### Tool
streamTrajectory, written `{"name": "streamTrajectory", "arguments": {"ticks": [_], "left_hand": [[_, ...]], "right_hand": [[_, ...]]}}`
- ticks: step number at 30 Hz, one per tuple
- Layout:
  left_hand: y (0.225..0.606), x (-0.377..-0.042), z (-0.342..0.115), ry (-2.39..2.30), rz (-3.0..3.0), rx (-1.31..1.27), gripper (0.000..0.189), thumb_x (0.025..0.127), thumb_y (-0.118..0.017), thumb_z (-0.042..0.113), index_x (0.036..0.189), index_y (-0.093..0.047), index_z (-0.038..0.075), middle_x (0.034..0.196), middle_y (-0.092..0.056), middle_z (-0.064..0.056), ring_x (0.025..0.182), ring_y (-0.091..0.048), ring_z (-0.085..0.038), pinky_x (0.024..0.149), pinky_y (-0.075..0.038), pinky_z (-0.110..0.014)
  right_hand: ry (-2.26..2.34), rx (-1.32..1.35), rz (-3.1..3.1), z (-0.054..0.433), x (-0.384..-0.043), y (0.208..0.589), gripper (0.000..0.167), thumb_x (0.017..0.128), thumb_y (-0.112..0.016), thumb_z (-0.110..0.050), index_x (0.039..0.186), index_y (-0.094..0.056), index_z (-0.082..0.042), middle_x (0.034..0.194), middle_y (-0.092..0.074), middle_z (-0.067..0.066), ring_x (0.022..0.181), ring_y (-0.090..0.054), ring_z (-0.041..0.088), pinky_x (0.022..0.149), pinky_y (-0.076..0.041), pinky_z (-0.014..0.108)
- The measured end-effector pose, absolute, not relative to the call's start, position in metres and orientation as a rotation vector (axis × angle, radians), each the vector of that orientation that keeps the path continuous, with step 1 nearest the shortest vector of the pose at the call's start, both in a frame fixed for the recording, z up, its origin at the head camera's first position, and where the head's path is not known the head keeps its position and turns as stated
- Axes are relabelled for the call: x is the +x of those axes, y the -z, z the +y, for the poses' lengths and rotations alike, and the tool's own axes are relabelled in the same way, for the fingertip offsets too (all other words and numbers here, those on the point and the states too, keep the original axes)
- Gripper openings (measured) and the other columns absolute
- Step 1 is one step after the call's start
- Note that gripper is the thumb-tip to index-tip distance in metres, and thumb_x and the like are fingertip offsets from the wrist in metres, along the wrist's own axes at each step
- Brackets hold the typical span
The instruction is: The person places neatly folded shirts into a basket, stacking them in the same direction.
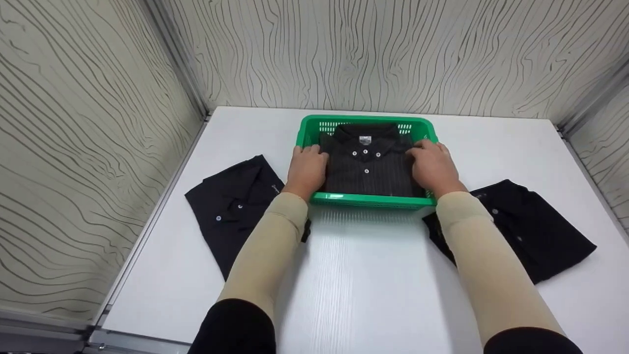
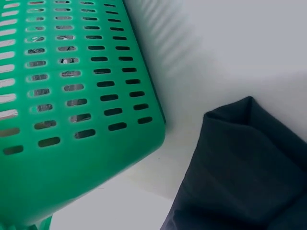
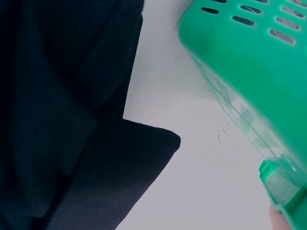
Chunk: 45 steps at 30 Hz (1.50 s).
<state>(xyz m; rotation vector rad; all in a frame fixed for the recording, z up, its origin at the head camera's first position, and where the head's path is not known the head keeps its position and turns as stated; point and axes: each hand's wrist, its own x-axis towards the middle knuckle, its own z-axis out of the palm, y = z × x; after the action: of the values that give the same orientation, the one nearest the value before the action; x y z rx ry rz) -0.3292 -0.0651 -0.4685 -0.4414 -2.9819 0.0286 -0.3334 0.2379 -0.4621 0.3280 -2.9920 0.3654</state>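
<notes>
A green plastic basket (image 1: 373,200) with slotted walls stands toward the back of the white table. Inside lies a folded dark striped button shirt (image 1: 366,179), collar at the far side, with small white buttons. My left hand (image 1: 307,169) grips the basket's left rim, its thumb toward the shirt. At the opposite rim, my right hand (image 1: 435,167) holds the basket with the thumb inside. A bit of finger (image 3: 278,219) shows beside the green handle in the right wrist view. The left wrist view catches the slotted wall but none of the left hand.
One folded black shirt (image 1: 231,201) lies left of the basket, partly under the left forearm. Another black shirt (image 1: 535,231) lies to the right, partly behind the right forearm. Patterned wall panels (image 1: 344,54) enclose the table (image 1: 354,290) at the back and sides.
</notes>
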Motion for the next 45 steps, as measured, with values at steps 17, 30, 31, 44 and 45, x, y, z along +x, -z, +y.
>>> {"name": "streamTrajectory", "arguments": {"ticks": [17, 30, 31, 44, 45], "left_hand": [[0.464, -0.326, -0.079, 0.157, -2.841, -0.494, 0.02, 0.103, -0.055, 0.018, 0.115, -0.07, 0.014, 0.107, -0.063, -0.005, 0.099, -0.061, -0.025, 0.083, -0.044, -0.042], [0.466, -0.317, -0.073, 0.155, -2.439, -0.71, 0.011, 0.101, -0.058, 0.012, 0.1, -0.069, 0.013, 0.088, -0.063, -0.001, 0.081, -0.059, -0.019, 0.069, -0.047, -0.033], [0.465, -0.316, -0.069, 0.151, -2.434, -0.709, 0.012, 0.101, -0.057, 0.013, 0.101, -0.069, 0.013, 0.088, -0.064, -0.001, 0.082, -0.059, -0.019, 0.07, -0.047, -0.033], [0.447, -0.266, 0.012, 0.473, -2.558, -0.87, 0.017, 0.102, -0.055, 0.021, 0.113, -0.068, 0.019, 0.095, -0.065, 0.006, 0.078, -0.059, -0.008, 0.066, -0.051, -0.025], [0.447, -0.261, 0.018, 0.514, -2.574, -0.899, 0.017, 0.103, -0.056, 0.021, 0.114, -0.068, 0.019, 0.095, -0.065, 0.007, 0.077, -0.058, -0.008, 0.066, -0.051, -0.025]], "right_hand": [[-0.869, 0.301, -3.048, 0.241, -0.34, 0.445, 0.037, 0.101, -0.047, -0.007, 0.134, -0.062, -0.002, 0.138, -0.051, 0.018, 0.131, -0.044, 0.04, 0.107, -0.035, 0.061], [-1.136, 0.26, -2.878, 0.255, -0.329, 0.448, 0.032, 0.105, -0.046, -0.017, 0.128, -0.066, -0.004, 0.13, -0.055, 0.015, 0.126, -0.048, 0.034, 0.106, -0.037, 0.057], [-1.146, 0.254, -2.856, 0.259, -0.328, 0.447, 0.032, 0.105, -0.046, -0.018, 0.127, -0.066, -0.004, 0.129, -0.055, 0.015, 0.124, -0.049, 0.034, 0.104, -0.038, 0.057], [-0.985, 0.144, -2.849, 0.333, -0.313, 0.442, 0.039, 0.101, -0.042, -0.018, 0.129, -0.062, 0.001, 0.129, -0.053, 0.024, 0.122, -0.047, 0.044, 0.102, -0.036, 0.06], [-0.97, 0.141, -2.869, 0.338, -0.312, 0.443, 0.04, 0.101, -0.042, -0.018, 0.129, -0.062, 0.002, 0.129, -0.052, 0.026, 0.122, -0.047, 0.045, 0.101, -0.036, 0.06]]}}
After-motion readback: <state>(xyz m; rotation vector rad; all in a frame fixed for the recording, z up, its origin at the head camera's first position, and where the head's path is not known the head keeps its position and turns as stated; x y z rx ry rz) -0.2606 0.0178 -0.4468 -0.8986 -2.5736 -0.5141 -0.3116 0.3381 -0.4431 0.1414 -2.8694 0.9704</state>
